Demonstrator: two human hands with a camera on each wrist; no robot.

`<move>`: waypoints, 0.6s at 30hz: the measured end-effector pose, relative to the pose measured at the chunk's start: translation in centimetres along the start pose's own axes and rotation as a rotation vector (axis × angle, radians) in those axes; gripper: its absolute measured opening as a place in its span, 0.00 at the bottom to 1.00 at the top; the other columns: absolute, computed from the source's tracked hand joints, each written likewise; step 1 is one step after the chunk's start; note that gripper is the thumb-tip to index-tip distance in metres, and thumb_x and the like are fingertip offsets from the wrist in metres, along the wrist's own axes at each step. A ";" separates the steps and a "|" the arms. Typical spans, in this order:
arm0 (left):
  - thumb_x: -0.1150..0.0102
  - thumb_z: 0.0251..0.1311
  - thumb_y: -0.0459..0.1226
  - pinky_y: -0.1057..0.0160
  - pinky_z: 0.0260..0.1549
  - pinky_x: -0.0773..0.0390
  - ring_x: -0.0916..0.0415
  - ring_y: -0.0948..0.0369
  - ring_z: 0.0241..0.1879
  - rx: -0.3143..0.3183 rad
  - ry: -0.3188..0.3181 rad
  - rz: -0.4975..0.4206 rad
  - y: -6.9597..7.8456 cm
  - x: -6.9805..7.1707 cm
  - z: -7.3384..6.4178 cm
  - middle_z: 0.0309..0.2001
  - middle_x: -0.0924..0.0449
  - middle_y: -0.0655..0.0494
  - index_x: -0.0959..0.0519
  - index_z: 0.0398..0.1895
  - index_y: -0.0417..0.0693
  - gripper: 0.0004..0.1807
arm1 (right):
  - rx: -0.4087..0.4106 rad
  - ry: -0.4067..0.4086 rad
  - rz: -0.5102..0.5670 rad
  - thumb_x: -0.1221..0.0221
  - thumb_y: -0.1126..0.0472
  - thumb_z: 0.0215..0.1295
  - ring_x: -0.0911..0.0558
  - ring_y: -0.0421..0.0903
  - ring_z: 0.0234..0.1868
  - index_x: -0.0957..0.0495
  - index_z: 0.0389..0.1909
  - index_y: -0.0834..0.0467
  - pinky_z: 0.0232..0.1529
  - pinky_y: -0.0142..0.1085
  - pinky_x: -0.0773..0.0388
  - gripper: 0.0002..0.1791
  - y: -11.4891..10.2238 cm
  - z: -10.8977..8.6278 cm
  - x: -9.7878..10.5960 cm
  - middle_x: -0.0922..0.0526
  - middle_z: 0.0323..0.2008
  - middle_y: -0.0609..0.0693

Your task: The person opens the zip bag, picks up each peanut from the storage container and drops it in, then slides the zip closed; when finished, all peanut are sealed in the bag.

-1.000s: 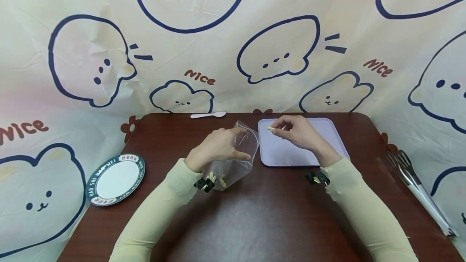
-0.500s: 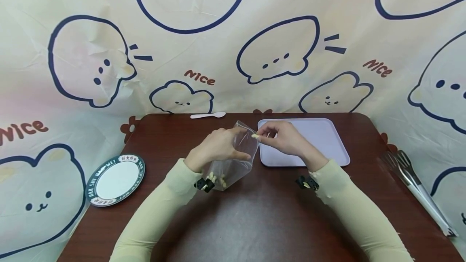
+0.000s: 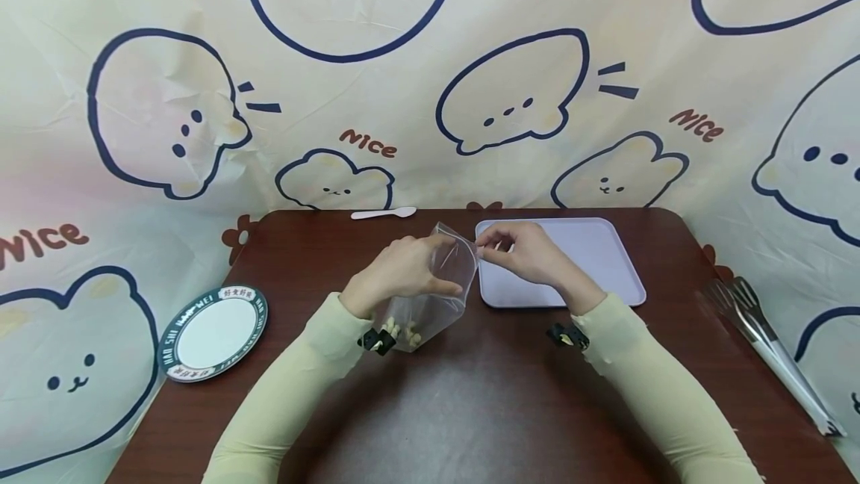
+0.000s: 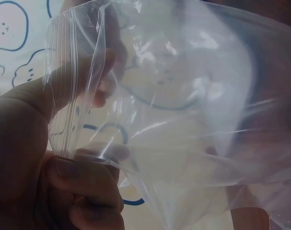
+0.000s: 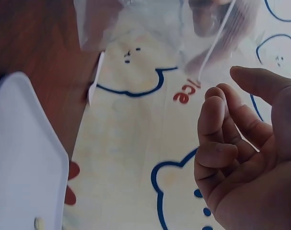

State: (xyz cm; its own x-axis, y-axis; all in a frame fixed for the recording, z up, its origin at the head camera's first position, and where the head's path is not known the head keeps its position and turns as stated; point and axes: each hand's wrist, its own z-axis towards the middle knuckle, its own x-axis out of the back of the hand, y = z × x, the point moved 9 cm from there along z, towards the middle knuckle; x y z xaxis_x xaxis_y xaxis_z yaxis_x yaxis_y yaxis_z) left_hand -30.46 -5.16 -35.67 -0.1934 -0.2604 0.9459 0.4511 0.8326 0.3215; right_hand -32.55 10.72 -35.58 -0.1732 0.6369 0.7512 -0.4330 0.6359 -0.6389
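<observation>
My left hand grips a clear zip bag by its mouth, thumb and fingers spread to keep the mouth wide. The bag's ridged zip strip crosses the fingers in the left wrist view. Several small pale-yellow pieces lie at the bottom of the bag. Beside the bag's mouth is my right hand, over the left edge of the lilac tray. The right wrist view shows its thumb apart from loosely bent fingers, nothing between them. One pale piece lies on the tray.
A green-rimmed plate is at the table's left edge. A white spoon lies along the back edge. Metal tongs with fork-like ends lie at the right edge. A printed cloth hangs behind the table.
My right hand has moved left from over the tray to the bag's mouth and let go of the pale-yellow piece it pinched. My left hand and the bag have stayed in place.
</observation>
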 end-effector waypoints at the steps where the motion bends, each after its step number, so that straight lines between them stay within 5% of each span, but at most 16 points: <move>1: 0.28 0.46 0.63 0.57 0.40 0.21 0.21 0.61 0.37 0.003 -0.001 0.003 0.0 0.0 0.0 0.50 0.15 0.57 0.31 0.71 0.57 0.48 | -0.010 0.010 -0.002 0.36 0.51 0.66 0.20 0.44 0.38 0.15 0.42 0.46 0.37 0.38 0.23 0.07 0.3 0.0 0.3 0.15 0.36 0.44; 12: 0.28 0.46 0.63 0.61 0.31 0.26 0.25 0.59 0.30 0.019 -0.015 -0.003 -0.1 0.1 -0.2 0.33 0.17 0.59 0.31 0.71 0.57 0.48 | -0.140 0.122 -0.040 0.37 0.50 0.67 0.18 0.48 0.36 0.15 0.43 0.51 0.34 0.38 0.24 0.10 6.7 0.5 3.2 0.14 0.39 0.49; 18: 0.28 0.47 0.62 0.59 0.36 0.24 0.25 0.60 0.33 0.013 -0.013 -0.010 0.0 0.1 -0.3 0.42 0.15 0.57 0.31 0.71 0.57 0.48 | -0.231 0.166 -0.097 0.38 0.54 0.67 0.17 0.51 0.38 0.16 0.42 0.55 0.34 0.37 0.25 0.10 11.8 0.5 3.1 0.14 0.38 0.52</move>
State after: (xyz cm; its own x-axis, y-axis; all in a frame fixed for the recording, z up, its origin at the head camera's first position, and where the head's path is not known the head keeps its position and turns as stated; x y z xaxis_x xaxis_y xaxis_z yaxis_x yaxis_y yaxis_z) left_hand -30.26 -5.33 -35.59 -0.2098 -0.2627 0.9418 0.4376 0.8362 0.3307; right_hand -38.62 19.98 -40.76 0.0144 0.6187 0.7855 -0.2243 0.7676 -0.6004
